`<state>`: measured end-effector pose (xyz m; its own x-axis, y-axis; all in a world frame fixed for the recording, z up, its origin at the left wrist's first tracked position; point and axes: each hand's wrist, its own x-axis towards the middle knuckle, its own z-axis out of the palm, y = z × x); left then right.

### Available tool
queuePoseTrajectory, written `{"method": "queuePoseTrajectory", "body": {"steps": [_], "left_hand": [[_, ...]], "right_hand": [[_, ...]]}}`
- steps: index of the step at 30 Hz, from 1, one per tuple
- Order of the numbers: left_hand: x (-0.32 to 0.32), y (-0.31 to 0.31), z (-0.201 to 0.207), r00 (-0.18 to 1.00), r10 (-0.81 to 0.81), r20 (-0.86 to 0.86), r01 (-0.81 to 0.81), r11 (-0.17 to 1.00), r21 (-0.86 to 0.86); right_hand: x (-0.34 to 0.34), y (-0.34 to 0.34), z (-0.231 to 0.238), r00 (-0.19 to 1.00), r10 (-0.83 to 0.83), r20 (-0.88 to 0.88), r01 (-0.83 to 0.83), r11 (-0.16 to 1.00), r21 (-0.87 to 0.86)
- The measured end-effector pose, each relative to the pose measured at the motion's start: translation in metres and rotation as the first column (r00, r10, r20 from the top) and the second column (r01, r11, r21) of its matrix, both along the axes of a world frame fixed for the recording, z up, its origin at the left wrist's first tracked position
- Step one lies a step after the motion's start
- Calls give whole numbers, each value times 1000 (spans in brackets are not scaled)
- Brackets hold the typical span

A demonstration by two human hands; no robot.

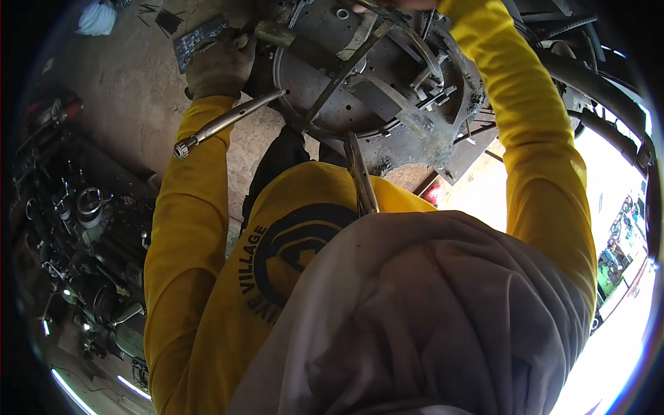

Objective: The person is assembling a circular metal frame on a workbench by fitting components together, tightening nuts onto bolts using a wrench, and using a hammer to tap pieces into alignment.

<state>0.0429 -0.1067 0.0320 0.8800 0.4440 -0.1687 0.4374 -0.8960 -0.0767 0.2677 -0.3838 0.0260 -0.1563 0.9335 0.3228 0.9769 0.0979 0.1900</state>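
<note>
My left hand appears to wear a dull brown glove and is closed at the left rim of a round dark metal table. What its fingers hold is lost in shadow. Close to it are a short, thick cylindrical piece and a dark plate with pale markings. Only a part of my right hand shows at the upper edge, beside curved metal bars on the table; its fingers are mostly cut off. A long flat bar lies slantwise across the tabletop.
A steel rod handle with a knurled end juts out over my left forearm. Another bar points toward my body. Cluttered metal parts lie at the left, thin dark rods on the floor, and thick dark hoses at the right.
</note>
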Motion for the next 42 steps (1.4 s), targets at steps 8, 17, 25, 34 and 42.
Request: {"method": "queuePoseTrajectory", "body": {"steps": [8,17,25,34,42], "left_hand": [[2,-2,2,1000,-9,22,10,999,-37],[-1,3,2,999,-23,39,27,996,-88],[-3,13,-14,995,-84,46,86,995,-47],[-4,4,-4,983,-156,97,156,988,2],[-8,12,-18,954,-301,11,293,936,197]], "right_hand": [[-95,-83,37,839,-491,-234,494,868,-50],[-148,-114,39,665,-686,-293,673,722,-161],[-92,-88,64,712,-569,-412,596,799,-73],[-42,-65,49,973,-216,-86,223,971,86],[-9,-31,45,950,-250,-186,235,967,-101]]}}
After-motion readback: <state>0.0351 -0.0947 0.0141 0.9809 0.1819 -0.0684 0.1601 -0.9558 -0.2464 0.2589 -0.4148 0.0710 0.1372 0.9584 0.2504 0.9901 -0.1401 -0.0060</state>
